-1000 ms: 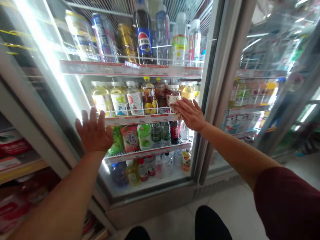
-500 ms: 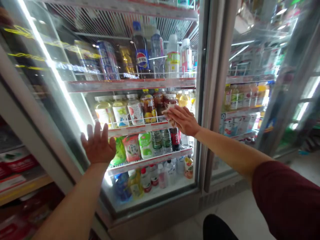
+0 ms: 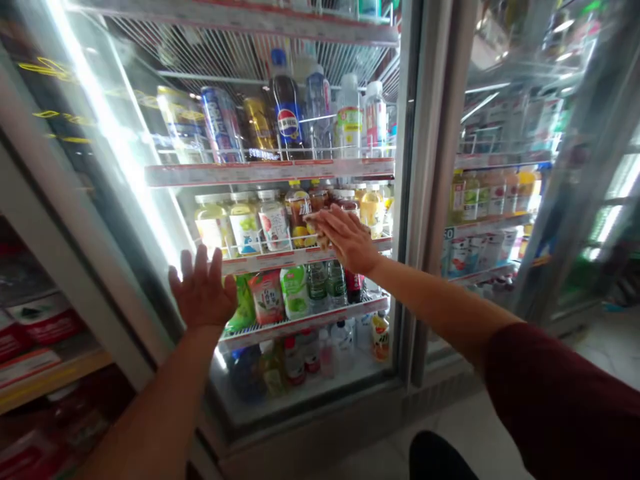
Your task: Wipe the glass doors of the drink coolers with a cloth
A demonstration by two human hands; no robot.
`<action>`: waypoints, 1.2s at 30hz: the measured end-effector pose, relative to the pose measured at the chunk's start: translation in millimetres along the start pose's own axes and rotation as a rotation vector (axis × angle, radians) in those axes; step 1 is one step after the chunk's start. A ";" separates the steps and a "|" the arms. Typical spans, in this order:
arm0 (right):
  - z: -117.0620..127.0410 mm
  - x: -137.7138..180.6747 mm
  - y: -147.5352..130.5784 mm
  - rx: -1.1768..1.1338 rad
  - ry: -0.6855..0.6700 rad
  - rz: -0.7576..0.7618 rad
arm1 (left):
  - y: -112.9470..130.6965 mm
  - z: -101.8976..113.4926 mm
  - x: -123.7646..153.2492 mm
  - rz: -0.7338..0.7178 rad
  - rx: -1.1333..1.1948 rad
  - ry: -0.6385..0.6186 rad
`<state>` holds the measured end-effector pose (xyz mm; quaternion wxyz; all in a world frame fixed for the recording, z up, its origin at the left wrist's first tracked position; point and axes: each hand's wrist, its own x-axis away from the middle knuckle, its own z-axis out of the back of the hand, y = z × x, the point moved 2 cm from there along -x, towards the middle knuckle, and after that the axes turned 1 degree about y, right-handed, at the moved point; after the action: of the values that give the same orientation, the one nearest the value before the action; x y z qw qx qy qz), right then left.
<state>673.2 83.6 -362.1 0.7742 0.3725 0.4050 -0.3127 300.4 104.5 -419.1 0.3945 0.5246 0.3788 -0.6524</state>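
My left hand point(image 3: 204, 290) is raised with its fingers spread, near the left side of the glass door point(image 3: 250, 407). Whether its palm touches the glass is hard to see. My right hand point(image 3: 350, 240) lies nearly flat, fingers stretched to the left, against or close to the glass at the middle shelf. Finger-like, skin-toned shapes beneath its fingertips look like its reflection; anything under the palm is hidden. Behind the glass, bottled drinks point(image 3: 273, 223) line the middle shelf, and a dark cola bottle point(image 3: 287, 107) stands on the shelf above.
A metal door frame point(image 3: 425, 200) separates this cooler from a second glass-fronted cooler point(image 3: 493, 193) on the right. At the left is a shelf point(image 3: 55, 373) with red packages. My knee point(image 3: 435, 460) shows above the pale floor point(image 3: 370, 460).
My right hand has moved left across the glass, now over the dark bottles on the middle shelf. The left hand stays raised, only slightly shifted as the view moved.
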 end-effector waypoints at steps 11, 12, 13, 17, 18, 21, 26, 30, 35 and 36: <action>-20.4 -5.1 -46.2 -0.107 -0.254 0.239 | 3.0 1.3 -0.8 -0.077 -0.037 0.040; -16.5 -16.3 -43.2 -0.083 -0.194 0.164 | 2.8 1.1 -0.6 -0.079 -0.036 0.040; -13.3 -26.0 -41.0 -0.057 -0.135 0.088 | 2.4 0.8 -0.5 -0.078 -0.036 0.037; -19.4 -27.5 -52.7 -0.020 -0.067 0.028 | 1.2 0.7 -0.2 -0.084 -0.025 0.027; -24.6 -20.3 -59.8 -0.034 -0.102 0.106 | 1.1 0.9 -0.3 -0.087 -0.021 0.027; -35.9 -6.5 -75.6 -0.076 -0.204 0.341 | 0.9 1.4 -0.9 -0.089 -0.010 0.028; -28.8 -42.1 -66.2 -0.043 -0.028 0.091 | -0.6 1.0 -1.1 -0.062 0.016 0.018; -40.7 -34.8 -78.4 -0.046 -0.037 0.068 | -3.5 0.9 -0.2 -0.019 0.031 -0.021; -59.8 -3.4 -107.3 -0.084 -0.351 0.526 | -5.4 0.7 0.0 0.029 0.059 -0.057; -56.8 -8.6 -105.8 -0.073 -0.369 0.521 | -4.9 0.9 -0.2 0.025 0.047 -0.046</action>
<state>563.5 76.6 -411.4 0.9015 0.3728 0.1594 -0.1515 295.6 105.7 -418.4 0.3987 0.5235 0.3477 -0.6679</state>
